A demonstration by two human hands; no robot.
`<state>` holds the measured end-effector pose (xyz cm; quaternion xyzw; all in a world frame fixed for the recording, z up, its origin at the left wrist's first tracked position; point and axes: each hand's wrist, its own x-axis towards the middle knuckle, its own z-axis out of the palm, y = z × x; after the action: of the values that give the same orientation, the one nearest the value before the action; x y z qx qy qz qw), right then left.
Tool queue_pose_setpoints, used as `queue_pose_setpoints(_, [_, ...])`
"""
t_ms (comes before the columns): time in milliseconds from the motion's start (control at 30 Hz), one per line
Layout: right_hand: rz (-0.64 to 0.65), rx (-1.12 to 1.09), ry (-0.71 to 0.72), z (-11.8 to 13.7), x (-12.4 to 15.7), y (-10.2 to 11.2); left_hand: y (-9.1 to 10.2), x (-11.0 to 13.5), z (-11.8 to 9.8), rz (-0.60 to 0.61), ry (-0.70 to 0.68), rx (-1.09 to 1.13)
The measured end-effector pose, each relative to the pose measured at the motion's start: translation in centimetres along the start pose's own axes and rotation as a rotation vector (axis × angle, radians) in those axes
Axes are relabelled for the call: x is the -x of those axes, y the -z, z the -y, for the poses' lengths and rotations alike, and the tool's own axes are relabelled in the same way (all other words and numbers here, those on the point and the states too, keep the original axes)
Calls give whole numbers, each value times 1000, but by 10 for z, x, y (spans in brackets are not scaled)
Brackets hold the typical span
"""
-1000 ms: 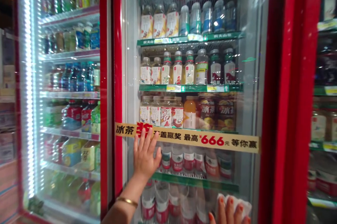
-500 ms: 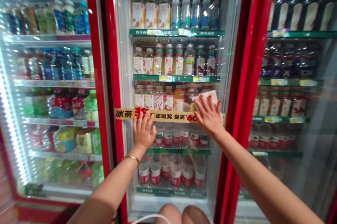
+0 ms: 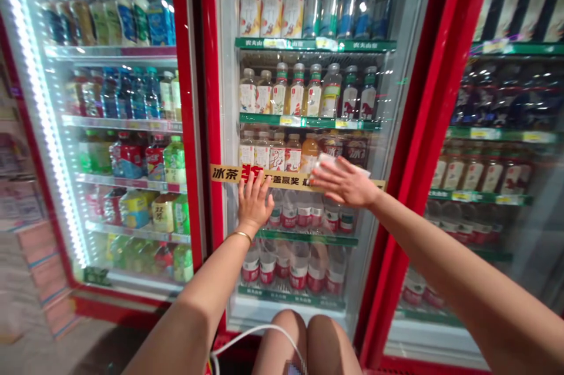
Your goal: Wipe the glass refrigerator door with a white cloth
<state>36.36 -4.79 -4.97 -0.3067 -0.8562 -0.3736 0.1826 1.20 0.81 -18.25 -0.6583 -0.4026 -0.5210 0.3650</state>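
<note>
My left hand (image 3: 255, 201) lies with its fingers spread against the glass door (image 3: 299, 254), over the left part of a yellow printed strip (image 3: 286, 179). Nothing is held in it. Farther right, my right hand (image 3: 348, 183) holds a folded white cloth (image 3: 328, 158) flat to the same door, its fingers stretched out and pointing left. The palm and fingers hide much of the cloth and part of the strip. Behind the glass, bottles (image 3: 297, 149) stand in rows on green-edged shelves.
A red door frame (image 3: 408, 128) runs down beside my right arm. Drink coolers flank the door, with a lit shelf (image 3: 123, 122) on the left and bottles (image 3: 473, 172) on the right. A white cable (image 3: 247, 331) curves over my knees (image 3: 284, 342). Stacked boxes (image 3: 42, 251) stand at far left.
My right hand has turned so its fingers point left instead of up, and the cloth has shifted left along the strip. My left hand stays at the same place on the strip. The view has shifted.
</note>
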Motion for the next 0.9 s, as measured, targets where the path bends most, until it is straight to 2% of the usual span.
queue_pose_setpoints(67, [-183,43,-301,-12,-19,7,-1,1,1,15,9,-1])
queue_pose_setpoints(100, [-262,57,-451,-9,-29,7,-1,1,1,23,14,-1])
queue_pose_setpoints(133, [-303,61,-545,-2,-36,5,-2,1,1,29,19,-1])
queue_pose_setpoints(167, [-300,54,-565,11,-41,2,-2,1,1,33,23,0])
queue_pose_setpoints(200, [-253,38,-506,25,-43,-2,-2,1,1,35,25,1])
queue_pose_setpoints(300, [-32,-21,-110,63,-33,-12,-2,0,0,31,23,6])
queue_pose_setpoints(367, [47,-39,44,64,-24,-10,-2,0,0,27,19,9])
queue_pose_setpoints(433, [47,-30,43,47,-23,0,-2,-1,0,25,18,9])
queue_pose_setpoints(500, [-44,2,-119,22,-29,10,-1,-1,0,33,19,6])
queue_pose_setpoints(567, [-194,41,-383,4,-38,13,-1,0,0,49,22,1])
queue_pose_setpoints(633, [-306,64,-584,1,-41,6,-1,0,-1,69,26,-8])
queue_pose_setpoints(667, [-311,63,-594,5,-39,1,-1,0,-1,76,26,-12])
queue_pose_setpoints(700, [-281,52,-542,11,-35,-5,-1,0,-1,80,25,-16])
queue_pose_setpoints(767, [-145,10,-301,22,-22,-14,0,-1,-1,81,22,-21])
queue_pose_setpoints(833, [-28,-28,-93,22,-10,-13,0,-1,-2,77,18,-22])
queue_pose_setpoints(900, [-9,-37,-47,10,-7,-4,0,-2,-2,75,19,-21])
